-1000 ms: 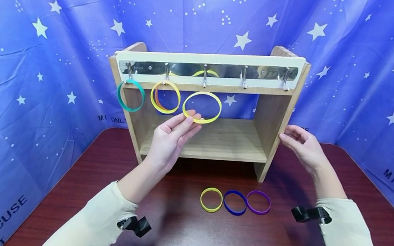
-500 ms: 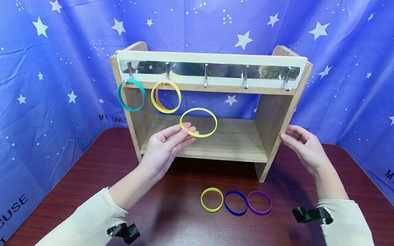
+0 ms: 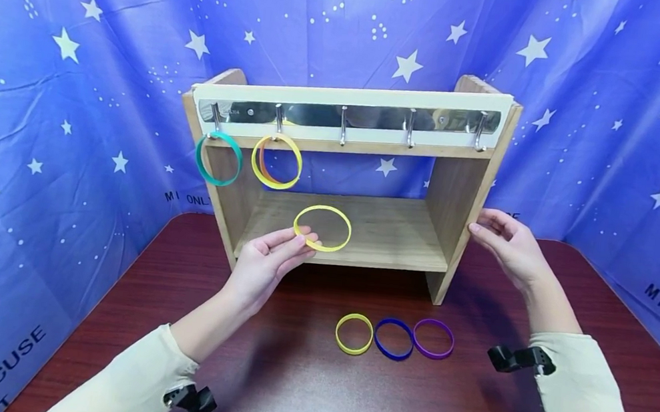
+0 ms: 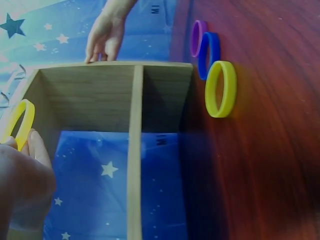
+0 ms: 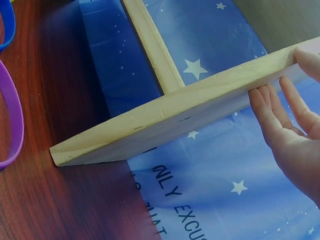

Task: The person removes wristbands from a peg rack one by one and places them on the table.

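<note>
My left hand pinches a yellow silicone wristband by its near edge, between thumb and fingers. It is held up in front of the wooden shelf, lower than the hooks. On the shelf's right side panel rests my right hand; in the right wrist view the thumb meets the front edge and the fingertips touch the outer face. From the leftmost hook hangs a teal wristband. The second hook carries a yellow wristband and an orange wristband.
Three wristbands lie in a row on the dark red table before the shelf: yellow, blue and purple. Three more hooks on the metal rail are bare. A blue star-patterned curtain surrounds the table.
My left hand has come down and slightly left with the yellow wristband, away from the middle hook. The right hand stays against the side panel.
</note>
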A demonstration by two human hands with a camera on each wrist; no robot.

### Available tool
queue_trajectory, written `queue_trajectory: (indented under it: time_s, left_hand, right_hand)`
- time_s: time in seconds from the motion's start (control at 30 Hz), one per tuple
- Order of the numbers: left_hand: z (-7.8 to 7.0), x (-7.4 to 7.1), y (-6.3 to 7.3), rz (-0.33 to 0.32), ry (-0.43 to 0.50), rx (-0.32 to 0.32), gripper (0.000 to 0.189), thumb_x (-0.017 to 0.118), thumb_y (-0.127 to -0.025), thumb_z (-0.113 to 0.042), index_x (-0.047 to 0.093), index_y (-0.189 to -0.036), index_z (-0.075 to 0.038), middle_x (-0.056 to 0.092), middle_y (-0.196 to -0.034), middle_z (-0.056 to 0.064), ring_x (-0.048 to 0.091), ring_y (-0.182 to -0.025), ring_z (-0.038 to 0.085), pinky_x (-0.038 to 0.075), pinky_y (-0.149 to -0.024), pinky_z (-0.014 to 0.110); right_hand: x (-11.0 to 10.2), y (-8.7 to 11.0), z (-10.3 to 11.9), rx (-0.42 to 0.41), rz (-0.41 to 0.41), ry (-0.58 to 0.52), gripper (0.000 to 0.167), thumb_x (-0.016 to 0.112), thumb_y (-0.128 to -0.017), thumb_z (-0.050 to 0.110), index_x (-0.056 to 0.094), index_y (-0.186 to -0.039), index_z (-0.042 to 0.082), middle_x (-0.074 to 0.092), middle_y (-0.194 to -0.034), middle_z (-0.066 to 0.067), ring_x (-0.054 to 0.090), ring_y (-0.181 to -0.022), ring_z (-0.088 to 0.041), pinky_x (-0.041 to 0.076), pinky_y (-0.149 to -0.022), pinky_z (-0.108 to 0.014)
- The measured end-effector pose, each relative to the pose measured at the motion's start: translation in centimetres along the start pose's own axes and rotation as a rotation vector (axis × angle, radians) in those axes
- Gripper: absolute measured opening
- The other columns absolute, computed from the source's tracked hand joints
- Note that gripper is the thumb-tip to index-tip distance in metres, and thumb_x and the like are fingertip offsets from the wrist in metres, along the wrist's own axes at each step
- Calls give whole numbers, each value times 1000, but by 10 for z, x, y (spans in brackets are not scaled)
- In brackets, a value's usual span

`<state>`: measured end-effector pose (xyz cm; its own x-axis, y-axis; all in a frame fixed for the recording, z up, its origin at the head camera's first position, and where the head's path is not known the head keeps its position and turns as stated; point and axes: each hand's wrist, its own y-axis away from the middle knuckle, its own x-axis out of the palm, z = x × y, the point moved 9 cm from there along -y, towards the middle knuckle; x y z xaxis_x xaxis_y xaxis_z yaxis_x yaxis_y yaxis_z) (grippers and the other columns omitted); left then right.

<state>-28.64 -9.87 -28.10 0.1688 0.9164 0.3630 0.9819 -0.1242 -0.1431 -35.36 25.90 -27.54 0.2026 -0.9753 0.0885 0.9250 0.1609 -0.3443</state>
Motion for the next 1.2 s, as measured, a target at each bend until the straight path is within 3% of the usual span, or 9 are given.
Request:
queue_trajectory:
  time_s: [0.47, 0.63, 0.8, 1.2]
  left_hand:
    - [39, -23, 9, -42, -48, -144, 37, 56, -94, 0, 51, -128, 14, 73, -93, -4, 70, -95, 10, 57, -95, 30]
    - [51, -26, 11, -12, -96, -181, 42, 58, -94, -2, 47, -130, 16, 74, -92, -2, 71, -92, 9, 58, -94, 29]
    - [67, -29, 15, 45, -139, -262, 44, 59, -94, -5, 46, -131, 15, 74, -98, 2, 71, -91, 9, 58, -92, 27]
    - [94, -36, 26, 65, -214, -370, 44, 61, -93, -7, 48, -128, 16, 73, -103, 8, 71, -86, 10, 60, -88, 28]
  right_hand:
    - [1, 0, -1, 8, 2, -16, 27, 56, -92, -5, 65, -101, 18, 62, -94, 9, 61, -87, 1, 55, -79, -10]
    - [1, 0, -1, 3, 5, -16, 27, 55, -92, -6, 64, -101, 18, 62, -94, 9, 62, -87, 1, 55, -80, -10]
    - [0, 0, -1, 3, 6, -7, 27, 56, -92, -5, 64, -101, 19, 62, -94, 10, 61, -87, 1, 55, -79, -9]
    - [0, 0, 0, -5, 12, -9, 28, 55, -92, -6, 64, -102, 18, 63, -95, 9, 62, -88, 0, 55, -79, -10]
